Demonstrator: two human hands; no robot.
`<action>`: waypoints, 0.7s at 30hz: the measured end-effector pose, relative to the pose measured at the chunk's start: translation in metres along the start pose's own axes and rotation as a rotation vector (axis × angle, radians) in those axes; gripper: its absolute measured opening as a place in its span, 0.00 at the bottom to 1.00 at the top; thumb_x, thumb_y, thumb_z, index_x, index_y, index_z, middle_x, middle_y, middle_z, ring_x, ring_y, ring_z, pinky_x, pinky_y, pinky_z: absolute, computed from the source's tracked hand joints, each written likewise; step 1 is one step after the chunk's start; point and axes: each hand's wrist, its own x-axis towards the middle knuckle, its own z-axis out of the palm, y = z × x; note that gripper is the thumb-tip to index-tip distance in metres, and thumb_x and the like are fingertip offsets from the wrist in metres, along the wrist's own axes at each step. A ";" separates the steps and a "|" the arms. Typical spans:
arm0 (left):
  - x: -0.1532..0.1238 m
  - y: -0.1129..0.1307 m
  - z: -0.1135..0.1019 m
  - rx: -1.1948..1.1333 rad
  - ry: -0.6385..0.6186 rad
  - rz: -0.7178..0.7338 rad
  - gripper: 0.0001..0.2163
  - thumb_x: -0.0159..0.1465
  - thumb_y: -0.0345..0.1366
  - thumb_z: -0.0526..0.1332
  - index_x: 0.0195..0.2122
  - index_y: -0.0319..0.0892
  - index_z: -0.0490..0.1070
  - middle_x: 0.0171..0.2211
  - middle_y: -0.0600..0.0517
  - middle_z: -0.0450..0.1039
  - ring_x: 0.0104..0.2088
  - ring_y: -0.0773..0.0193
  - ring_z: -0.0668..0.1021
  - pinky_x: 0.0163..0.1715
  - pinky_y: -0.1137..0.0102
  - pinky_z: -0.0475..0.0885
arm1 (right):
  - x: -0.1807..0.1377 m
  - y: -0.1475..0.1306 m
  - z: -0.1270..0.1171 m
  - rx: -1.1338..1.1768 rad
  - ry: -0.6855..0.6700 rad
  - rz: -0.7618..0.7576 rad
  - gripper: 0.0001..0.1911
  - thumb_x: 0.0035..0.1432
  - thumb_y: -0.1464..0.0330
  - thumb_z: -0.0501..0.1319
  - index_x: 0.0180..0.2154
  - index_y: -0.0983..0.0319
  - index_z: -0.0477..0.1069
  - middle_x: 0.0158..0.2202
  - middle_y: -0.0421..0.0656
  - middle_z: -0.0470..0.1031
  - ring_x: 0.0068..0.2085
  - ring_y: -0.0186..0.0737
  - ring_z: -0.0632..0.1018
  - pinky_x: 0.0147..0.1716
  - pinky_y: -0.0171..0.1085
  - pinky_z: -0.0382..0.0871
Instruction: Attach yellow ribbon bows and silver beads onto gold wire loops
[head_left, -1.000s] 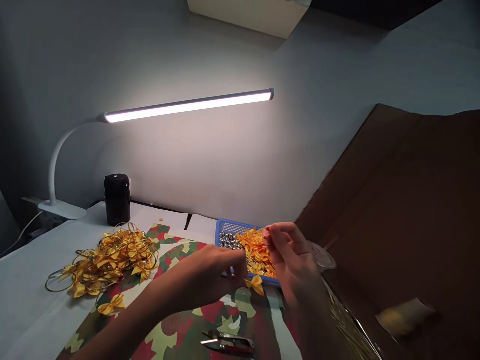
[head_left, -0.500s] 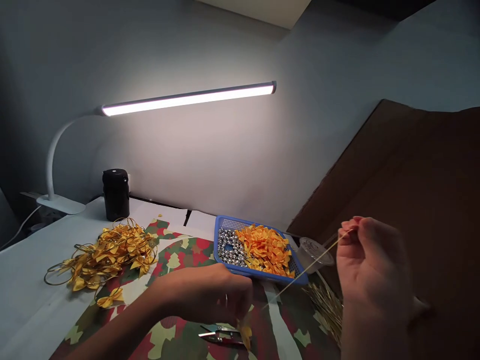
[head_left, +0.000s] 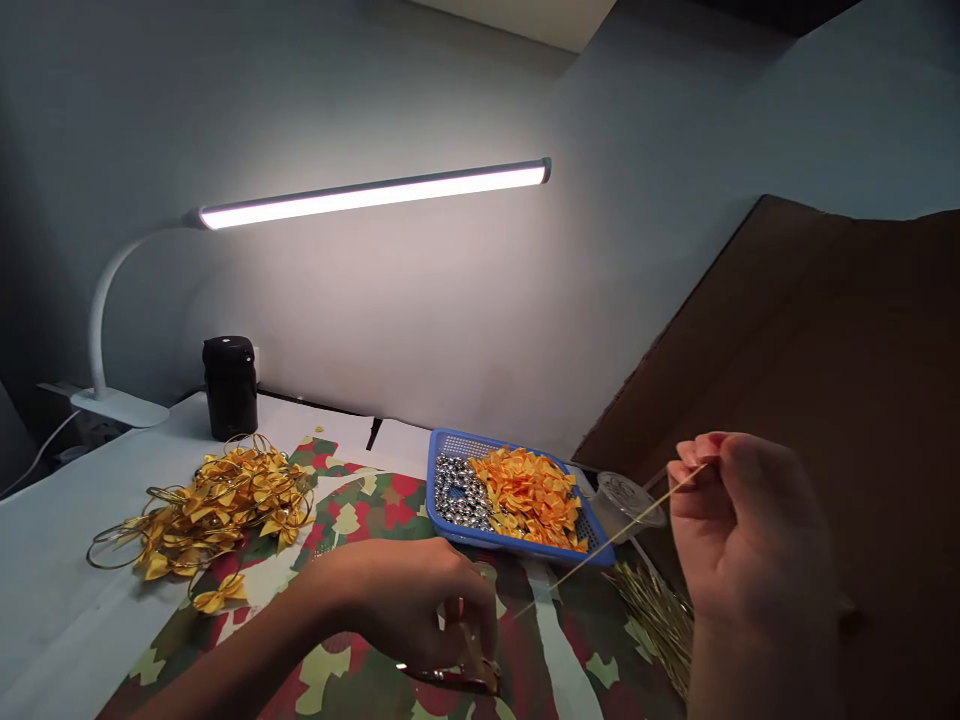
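While the left hand [head_left: 409,605] lies low on the camouflage cloth [head_left: 360,510], its fingers are bent shut over the handle end of the snips [head_left: 435,676], whose tip sticks out to the left beneath the palm. The right hand [head_left: 742,540] is raised at the right, well apart from the left, with thumb and fingertips pinched tight on 1 gold cord [head_left: 600,548]. The cord runs taut and slanting from that pinch down to the cloth just right of the left hand, and crosses in front of the near right corner of the tray [head_left: 459,446]. The tray is blue and sits on the cloth beyond both hands, with silver beads [head_left: 457,492] in its left part and orange bows [head_left: 532,495] in its right. 1 clear cup [head_left: 626,498] stands just beside the tray on the right. 1 bundle [head_left: 660,610] of gold cords lies below the cup. 1 pile [head_left: 217,495] of gold rings with yellow bows sits at the cloth's far left edge. 1 black can [head_left: 229,385] stands behind the pile on the table [head_left: 75,600]. 1 lit bar lamp [head_left: 375,190] is clamped at the far left. The cardboard [head_left: 825,330] leans at the right.
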 end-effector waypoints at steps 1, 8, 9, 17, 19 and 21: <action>0.001 0.000 0.001 0.023 -0.007 -0.017 0.12 0.51 0.23 0.61 0.34 0.43 0.78 0.29 0.51 0.77 0.25 0.65 0.76 0.17 0.76 0.64 | -0.001 -0.001 0.001 0.000 -0.021 0.007 0.09 0.43 0.64 0.72 0.22 0.58 0.74 0.22 0.39 0.69 0.25 0.35 0.69 0.22 0.38 0.59; 0.003 -0.004 0.003 0.078 0.048 0.015 0.13 0.48 0.20 0.59 0.29 0.43 0.77 0.27 0.54 0.74 0.24 0.68 0.73 0.18 0.77 0.61 | 0.001 -0.001 0.002 -0.004 -0.051 0.020 0.10 0.41 0.63 0.74 0.22 0.58 0.75 0.21 0.38 0.70 0.23 0.33 0.69 0.20 0.35 0.60; 0.004 -0.004 0.002 0.081 0.049 0.007 0.13 0.48 0.20 0.59 0.28 0.43 0.77 0.27 0.54 0.75 0.24 0.68 0.73 0.18 0.77 0.61 | 0.000 -0.001 0.002 -0.006 -0.049 0.023 0.10 0.41 0.62 0.74 0.22 0.57 0.75 0.21 0.38 0.70 0.23 0.32 0.69 0.20 0.34 0.61; 0.015 -0.032 0.004 0.013 -0.035 -0.137 0.14 0.49 0.17 0.53 0.23 0.41 0.73 0.29 0.54 0.76 0.29 0.67 0.74 0.22 0.77 0.61 | -0.012 0.004 0.003 -0.274 -0.325 0.161 0.11 0.46 0.59 0.71 0.26 0.60 0.76 0.21 0.38 0.72 0.23 0.32 0.71 0.22 0.32 0.66; 0.018 -0.043 0.007 -0.002 -0.052 -0.184 0.12 0.47 0.17 0.55 0.22 0.41 0.72 0.25 0.55 0.74 0.27 0.67 0.74 0.20 0.77 0.60 | -0.015 0.013 0.006 -0.458 -0.566 0.251 0.14 0.50 0.55 0.67 0.27 0.60 0.76 0.23 0.40 0.74 0.25 0.35 0.74 0.24 0.33 0.68; 0.020 -0.053 0.011 -0.026 -0.083 -0.228 0.11 0.45 0.17 0.56 0.20 0.41 0.70 0.21 0.57 0.72 0.23 0.67 0.73 0.17 0.78 0.59 | -0.021 0.027 0.012 -0.567 -0.757 0.326 0.17 0.53 0.54 0.63 0.28 0.61 0.75 0.26 0.42 0.77 0.28 0.38 0.76 0.27 0.35 0.70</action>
